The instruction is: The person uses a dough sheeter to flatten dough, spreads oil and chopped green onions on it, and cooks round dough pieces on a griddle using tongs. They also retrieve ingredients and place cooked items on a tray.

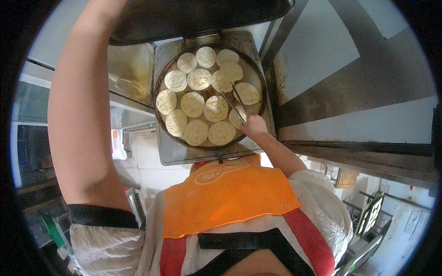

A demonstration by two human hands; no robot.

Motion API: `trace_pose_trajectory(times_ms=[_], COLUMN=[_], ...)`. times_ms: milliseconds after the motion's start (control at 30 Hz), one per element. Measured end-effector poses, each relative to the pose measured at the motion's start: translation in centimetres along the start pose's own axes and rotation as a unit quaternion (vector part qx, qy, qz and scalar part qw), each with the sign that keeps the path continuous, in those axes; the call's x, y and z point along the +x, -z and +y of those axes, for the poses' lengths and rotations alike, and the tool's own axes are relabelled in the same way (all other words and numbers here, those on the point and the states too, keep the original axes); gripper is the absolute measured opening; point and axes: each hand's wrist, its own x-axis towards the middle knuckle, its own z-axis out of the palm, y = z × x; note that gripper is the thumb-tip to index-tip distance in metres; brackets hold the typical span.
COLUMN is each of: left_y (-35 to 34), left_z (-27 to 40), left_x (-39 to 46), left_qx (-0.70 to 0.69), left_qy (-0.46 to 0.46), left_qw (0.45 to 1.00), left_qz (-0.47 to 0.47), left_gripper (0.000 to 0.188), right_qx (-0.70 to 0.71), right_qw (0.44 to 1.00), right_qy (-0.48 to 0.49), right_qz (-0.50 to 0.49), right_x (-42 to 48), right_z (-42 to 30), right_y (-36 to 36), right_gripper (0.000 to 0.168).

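My right hand [255,125] holds a pair of metal tongs [233,106] over the right side of a round griddle pan [209,90]. The tong tips reach a flatbread [221,81] at the upper right, beside one [231,71] that partly overlaps its neighbours. Several round flatbreads, pale with light brown spots, lie across the pan; sunlight brightens some, such as the one at the centre [215,108]. My left arm stretches up past the top left edge of the picture, and my left hand is out of view.
A large dark lid [200,20] is raised behind the pan. The pan sits in a grey metal cooker top [165,151]. A stained metal panel [131,74] stands to the left and a long metal wall [328,107] to the right. An orange apron [228,198] covers my chest.
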Motion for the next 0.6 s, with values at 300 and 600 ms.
trace_pose_trajectory(times_ms=[300, 600], left_y=[0.6, 1.1], left_z=[0.3, 0.4], left_x=[0.1, -0.2], left_qx=[0.010, 0.018], left_qy=[0.007, -0.019], left_qw=[1.000, 1.000], left_qz=[-0.006, -0.001], left_gripper=[0.060, 0.063], right_qx=[0.356, 0.782], right_qw=[0.928, 0.603], right_qy=[-0.109, -0.155], right_qz=[0.032, -0.026], right_x=[5.1, 10.3], right_z=[-4.7, -10.5], right_y=[-2.7, 2.0], right_gripper=[0.021, 0.031])
